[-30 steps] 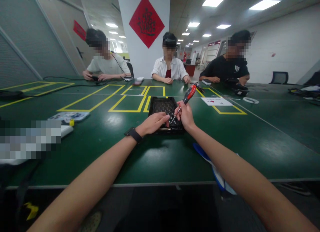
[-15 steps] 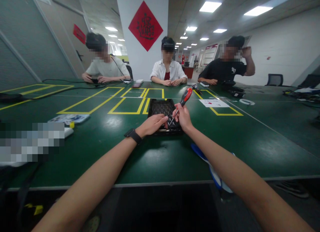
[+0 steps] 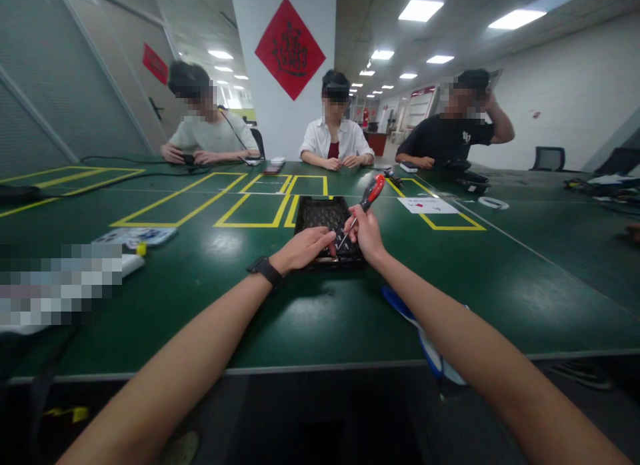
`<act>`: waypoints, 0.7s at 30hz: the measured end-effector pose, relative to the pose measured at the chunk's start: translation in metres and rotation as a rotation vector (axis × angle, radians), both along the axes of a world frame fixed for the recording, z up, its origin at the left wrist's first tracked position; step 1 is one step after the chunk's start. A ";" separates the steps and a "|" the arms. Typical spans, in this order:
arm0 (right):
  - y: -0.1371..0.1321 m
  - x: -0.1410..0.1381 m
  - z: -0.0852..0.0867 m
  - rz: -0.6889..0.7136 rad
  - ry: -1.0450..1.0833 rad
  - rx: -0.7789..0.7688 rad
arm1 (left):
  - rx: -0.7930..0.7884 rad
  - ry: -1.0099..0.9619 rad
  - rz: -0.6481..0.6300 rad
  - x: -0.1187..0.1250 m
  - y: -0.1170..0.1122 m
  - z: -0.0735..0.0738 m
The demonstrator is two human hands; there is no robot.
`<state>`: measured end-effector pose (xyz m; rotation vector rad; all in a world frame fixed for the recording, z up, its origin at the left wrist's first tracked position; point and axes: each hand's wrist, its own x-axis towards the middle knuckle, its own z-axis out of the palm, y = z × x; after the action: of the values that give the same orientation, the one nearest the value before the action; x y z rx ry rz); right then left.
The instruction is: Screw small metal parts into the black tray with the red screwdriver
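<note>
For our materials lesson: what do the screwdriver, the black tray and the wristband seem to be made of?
Screwdriver: the thin shaft looks like silvery metal; the red and dark handle, slightly shiny, is probably plastic.
Black tray: likely hard plastic, given its stiff edges and small highlights inside.
Wristband: dark, fairly matt, perhaps silicone or fabric; too small to tell.

The screwdriver [image 3: 370,197] has a metal shaft [image 3: 344,239] and smooth plastic handle [image 3: 375,187]; the tray [image 3: 323,217], probably plastic, looks bumpy; the counter [image 3: 320,325] is glossy.
</note>
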<state>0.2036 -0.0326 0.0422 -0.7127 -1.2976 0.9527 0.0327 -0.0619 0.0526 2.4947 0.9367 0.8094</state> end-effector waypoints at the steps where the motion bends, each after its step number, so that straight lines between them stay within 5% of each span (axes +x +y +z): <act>1: 0.000 0.000 0.000 0.000 0.000 0.000 | -0.003 0.001 -0.001 0.000 0.000 0.000; 11: 0.000 0.001 0.000 -0.047 0.042 0.024 | 0.078 0.027 -0.005 -0.001 0.000 0.001; 17: -0.013 -0.004 0.008 -0.084 0.006 0.088 | 0.302 0.124 0.119 0.002 0.001 0.003; 21: -0.022 -0.011 0.010 -0.063 -0.053 0.130 | 0.266 0.037 0.143 0.007 0.002 -0.002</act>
<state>0.1927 -0.0550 0.0524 -0.6772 -1.3625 0.7958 0.0393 -0.0602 0.0501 2.6997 1.0936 0.9943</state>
